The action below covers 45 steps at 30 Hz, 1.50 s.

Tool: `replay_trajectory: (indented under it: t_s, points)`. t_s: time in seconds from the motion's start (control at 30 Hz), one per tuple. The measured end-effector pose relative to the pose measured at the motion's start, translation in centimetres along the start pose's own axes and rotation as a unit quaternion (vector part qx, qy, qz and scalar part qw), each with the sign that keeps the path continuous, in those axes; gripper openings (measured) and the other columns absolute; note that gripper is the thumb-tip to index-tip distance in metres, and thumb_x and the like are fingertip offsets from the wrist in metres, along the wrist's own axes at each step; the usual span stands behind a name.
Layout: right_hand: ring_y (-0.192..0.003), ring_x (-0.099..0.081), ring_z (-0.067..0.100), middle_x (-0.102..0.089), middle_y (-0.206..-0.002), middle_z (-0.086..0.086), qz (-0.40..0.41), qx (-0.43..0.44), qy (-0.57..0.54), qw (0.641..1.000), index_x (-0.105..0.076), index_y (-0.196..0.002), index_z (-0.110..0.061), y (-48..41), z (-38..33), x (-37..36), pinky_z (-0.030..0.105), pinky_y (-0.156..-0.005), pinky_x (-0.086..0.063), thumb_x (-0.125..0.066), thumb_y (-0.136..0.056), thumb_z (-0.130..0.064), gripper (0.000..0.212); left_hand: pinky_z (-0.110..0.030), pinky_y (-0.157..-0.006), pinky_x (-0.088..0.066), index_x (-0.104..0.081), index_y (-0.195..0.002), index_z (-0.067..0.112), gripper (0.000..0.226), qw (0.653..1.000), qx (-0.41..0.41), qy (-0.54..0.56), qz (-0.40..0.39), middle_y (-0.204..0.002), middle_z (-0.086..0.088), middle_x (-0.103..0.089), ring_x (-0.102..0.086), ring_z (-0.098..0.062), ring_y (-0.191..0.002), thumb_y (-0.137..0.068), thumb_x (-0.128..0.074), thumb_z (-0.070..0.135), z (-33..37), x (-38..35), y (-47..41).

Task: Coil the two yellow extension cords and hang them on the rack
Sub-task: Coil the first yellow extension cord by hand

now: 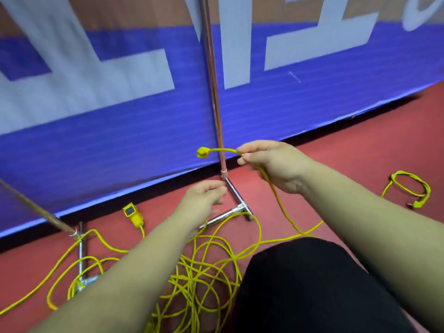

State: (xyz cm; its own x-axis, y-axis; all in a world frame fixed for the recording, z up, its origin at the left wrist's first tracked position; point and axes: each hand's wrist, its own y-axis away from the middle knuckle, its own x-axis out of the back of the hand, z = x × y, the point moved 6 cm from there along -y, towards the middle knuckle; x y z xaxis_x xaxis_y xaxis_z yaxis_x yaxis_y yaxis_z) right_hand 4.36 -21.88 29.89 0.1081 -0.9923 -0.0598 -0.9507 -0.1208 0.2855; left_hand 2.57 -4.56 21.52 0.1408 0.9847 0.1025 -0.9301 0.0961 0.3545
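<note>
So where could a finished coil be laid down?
The red floor is bare between the rack foot and the small cord loop at right. Narrower strip between socket block and foot. Tangled cord crowds the front.

Giant white lettering on a blue banner, cut off by the frame

No word can be read: the blue banner (125, 145) behind the floor carries huge white letter strokes (72, 92), cropped at the top and sides, with a curved fragment at the upper right edge. The dark face of the yellow socket block (131, 213) on the floor is too small and blurred to show any label.
</note>
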Motion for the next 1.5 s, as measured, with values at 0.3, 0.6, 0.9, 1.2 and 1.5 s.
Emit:
replay_trajectory:
  t_s: [0.3,0.6,0.9,1.2,1.5]
  points:
    - [-0.064,-0.059,0.008,-0.069,-0.084,0.005,-0.098,0.081,-0.063,0.990,-0.070,-0.103,-0.017,4.2,-15.4,-11.0,0.018,-0.055,-0.042,-0.052,-0.097,0.005,0.028,-0.024,-0.073,-0.048,-0.062,-0.124,0.018,0.028,0.989,-0.094,0.094,-0.070,-0.117,-0.001,-0.072,-0.059,-0.013,-0.101,-0.102,-0.046,0.013,12.3,0.5,10.5]
    - [-0.083,-0.075,0.019,-0.076,-0.097,0.013,-0.054,0.177,0.131,0.974,-0.072,-0.097,-0.015,7.9,-17.9,-13.8,0.028,-0.077,-0.058,-0.057,-0.092,-0.006,0.019,-0.026,-0.053,-0.031,-0.070,-0.096,0.014,0.023,0.977,-0.184,-0.008,0.107,-0.064,0.004,-0.046,-0.035,-0.009,-0.051,-0.105,-0.049,0.014,15.0,15.0,17.6]
    - [-0.057,-0.046,0.012,-0.063,-0.064,-0.003,-0.074,0.198,0.305,0.928,-0.078,-0.079,-0.019,5.7,-12.1,-17.7,0.023,-0.055,-0.040,-0.081,-0.082,-0.032,0.014,-0.024,-0.054,-0.039,-0.069,-0.091,0.009,0.007,0.983,-0.139,-0.058,0.102,-0.064,-0.003,-0.047,-0.043,-0.013,-0.053,-0.096,-0.065,0.012,10.8,23.6,18.1]
    - [-0.060,-0.048,0.018,-0.059,-0.064,0.004,-0.093,0.092,0.238,0.962,-0.076,-0.080,-0.011,1.1,-6.3,-18.1,0.028,-0.058,-0.039,-0.080,-0.083,-0.018,0.008,-0.030,-0.060,-0.046,-0.067,-0.092,0.006,0.021,0.992,-0.025,0.078,0.092,-0.063,0.000,-0.039,-0.038,-0.011,-0.052,-0.102,-0.051,0.016,4.7,29.2,14.3]
    - [-0.076,-0.062,0.019,-0.060,-0.063,0.002,-0.199,0.043,0.211,0.956,-0.071,-0.095,-0.006,0.3,-4.3,-20.8,0.032,-0.075,-0.050,-0.068,-0.092,-0.010,0.006,-0.020,-0.049,-0.030,-0.069,-0.104,0.003,0.020,0.975,-0.115,0.114,0.150,-0.070,0.000,-0.047,-0.037,-0.008,-0.054,-0.103,-0.050,0.007,8.6,28.4,12.6]
